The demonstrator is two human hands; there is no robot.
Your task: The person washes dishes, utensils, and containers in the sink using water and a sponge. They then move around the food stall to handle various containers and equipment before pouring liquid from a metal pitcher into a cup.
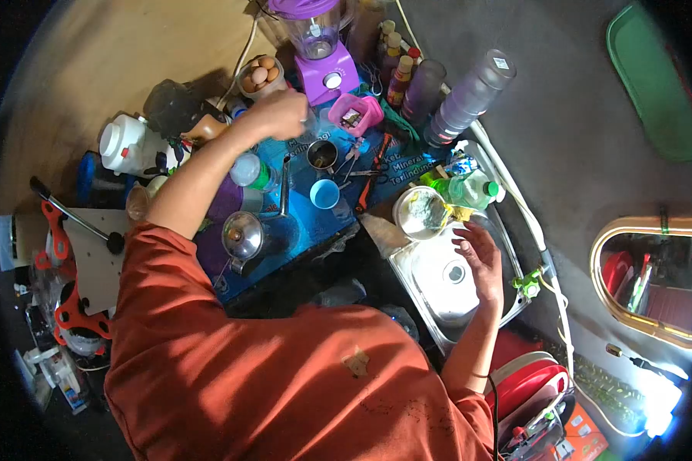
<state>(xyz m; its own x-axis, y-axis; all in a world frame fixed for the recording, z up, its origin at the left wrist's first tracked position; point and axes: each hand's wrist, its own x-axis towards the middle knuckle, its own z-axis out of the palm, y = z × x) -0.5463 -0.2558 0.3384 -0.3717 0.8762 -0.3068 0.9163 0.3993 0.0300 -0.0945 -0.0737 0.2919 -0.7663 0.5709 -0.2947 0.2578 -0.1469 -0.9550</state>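
My left hand (281, 115) reaches over the counter, its fingers closed. A see-through object (310, 125) shows at its fingertips, too unclear to name. Close by are a bowl of brown eggs (260, 75), a purple blender (329, 75), a pink container (357, 114) and a metal cup (322, 155). Over the steel sink (432, 280), my right hand (480, 257) is held with fingers apart and nothing visible in it. Just beyond its fingertips are a yellow sponge or cloth (459, 213) and a white tub (420, 213) with pale, greenish contents.
A blue cup (324, 194), a lidded metal pot (243, 235) and orange-handled scissors (367, 192) rest on the blue sheet. Tall bottles (469, 96) line the wall. A green-capped bottle (475, 190) lies behind the sink. Red plates (527, 388) stand at lower right.
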